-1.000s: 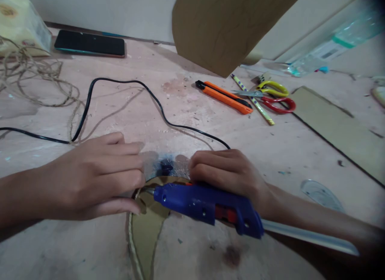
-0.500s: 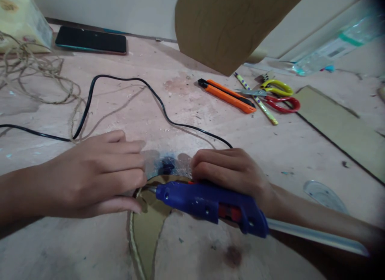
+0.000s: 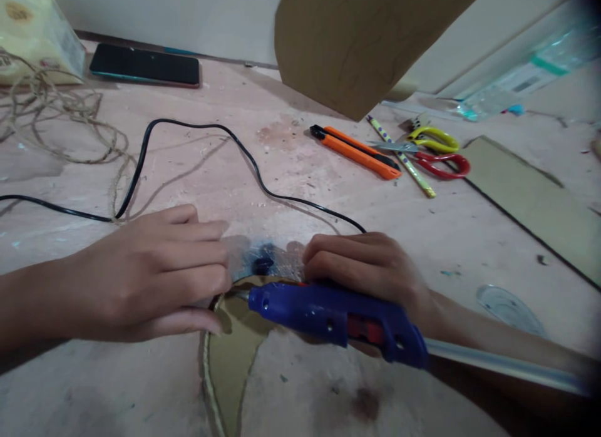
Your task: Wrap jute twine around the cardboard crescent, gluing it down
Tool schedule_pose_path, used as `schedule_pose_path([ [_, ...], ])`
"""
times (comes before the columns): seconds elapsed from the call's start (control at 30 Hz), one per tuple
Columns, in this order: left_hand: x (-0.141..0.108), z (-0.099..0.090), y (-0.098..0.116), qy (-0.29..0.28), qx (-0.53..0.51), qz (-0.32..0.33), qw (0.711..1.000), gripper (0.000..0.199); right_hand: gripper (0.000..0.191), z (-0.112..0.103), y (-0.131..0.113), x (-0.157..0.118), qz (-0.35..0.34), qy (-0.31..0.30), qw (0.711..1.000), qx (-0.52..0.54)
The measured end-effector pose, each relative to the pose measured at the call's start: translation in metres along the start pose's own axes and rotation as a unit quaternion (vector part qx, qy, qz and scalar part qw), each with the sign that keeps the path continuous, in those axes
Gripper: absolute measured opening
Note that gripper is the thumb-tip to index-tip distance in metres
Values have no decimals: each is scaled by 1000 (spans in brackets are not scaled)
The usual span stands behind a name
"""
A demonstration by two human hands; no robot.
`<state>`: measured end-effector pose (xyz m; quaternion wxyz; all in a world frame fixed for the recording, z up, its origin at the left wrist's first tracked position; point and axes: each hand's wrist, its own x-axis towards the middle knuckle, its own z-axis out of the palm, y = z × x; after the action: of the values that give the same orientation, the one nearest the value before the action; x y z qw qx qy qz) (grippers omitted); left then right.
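A curved cardboard piece [image 3: 230, 362] lies at the bottom centre, with twine [image 3: 209, 374] running along its left edge. My left hand [image 3: 154, 274] is closed at the piece's upper left edge, its thumb and fingers on the twine and cardboard there; the pinched spot itself is hidden. In my right hand [image 3: 361, 262] is a blue glue gun [image 3: 300, 308], its handle hidden behind the gun body. The metal nozzle points left and sits beside my left fingertips, over the cardboard. A clear glue stick [image 3: 502, 365] sticks out of the gun's rear.
A black cord [image 3: 253, 161] crosses behind my hands. Loose twine [image 3: 61, 124], a phone [image 3: 145, 64] and a soft pack [image 3: 37, 36] are at back left. An orange cutter [image 3: 357, 152], pencil [image 3: 420, 181], scissors [image 3: 444, 164] and cardboard strip [image 3: 530, 199] lie right.
The glue gun and my right hand have shifted slightly to the right, with the nozzle still by my left fingertips. My left hand keeps nearly the same pose.
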<state>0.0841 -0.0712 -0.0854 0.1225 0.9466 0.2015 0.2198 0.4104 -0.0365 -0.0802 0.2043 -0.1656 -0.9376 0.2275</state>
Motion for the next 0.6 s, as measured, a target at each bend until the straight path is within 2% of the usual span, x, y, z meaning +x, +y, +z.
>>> schedule_pose_path([
  [0.13,1,0,-1,2,0,-1,1000,26,30,7,8,-4,-32,42,999,-4],
  [0.6,1,1,0,-1,-6,-2,1000,26,29,7,10,-5,-28,39,999,16],
])
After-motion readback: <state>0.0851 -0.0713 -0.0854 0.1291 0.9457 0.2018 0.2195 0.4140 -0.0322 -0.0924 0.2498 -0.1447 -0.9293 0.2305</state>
